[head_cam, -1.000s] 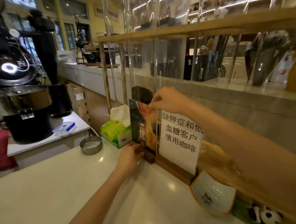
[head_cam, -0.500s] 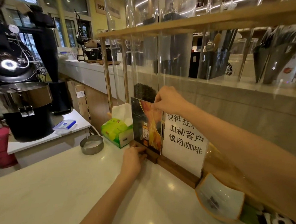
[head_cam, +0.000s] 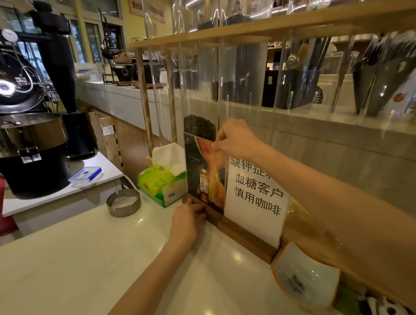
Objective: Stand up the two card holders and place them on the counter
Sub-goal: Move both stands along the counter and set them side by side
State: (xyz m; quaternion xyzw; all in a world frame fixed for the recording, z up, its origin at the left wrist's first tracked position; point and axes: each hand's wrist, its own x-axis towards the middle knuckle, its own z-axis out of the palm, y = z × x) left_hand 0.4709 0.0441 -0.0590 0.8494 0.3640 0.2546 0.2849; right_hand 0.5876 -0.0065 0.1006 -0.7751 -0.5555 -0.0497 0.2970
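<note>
1. Two card holders stand upright side by side at the back edge of the white counter (head_cam: 63, 275), against the clear screen.
2. Left card holder (head_cam: 204, 179): clear upright panel in a dark wooden base; dark poster inside with an orange swirl and a small bottle.
3. Right card holder (head_cam: 254, 198): same kind of wooden base, longer; white sheet with large black Chinese characters. Its base end touches the left one's base.
4. Right hand (head_cam: 237, 139) pinches the top corner of the left card holder, thumb and fingers closed on the panel edge; the forearm crosses over the white sheet's top.
5. Left hand (head_cam: 187, 219) is down at the wooden base of the left card holder, fingers curled against its front end; whether it grips or just presses, can't tell.
6. Green tissue box (head_cam: 161, 182) sits just left of the left holder, white tissue sticking up.
7. Round metal tin (head_cam: 123, 202) further left on the counter.
8. White and orange dish (head_cam: 305, 278) just right of the long base, tilted.
9. Clear tube with dark coffee beans (head_cam: 199, 127) behind the left holder.
10. Black roasting machine (head_cam: 23, 134) far left, on a lower white table with a blue-lidded box (head_cam: 85, 175).
</note>
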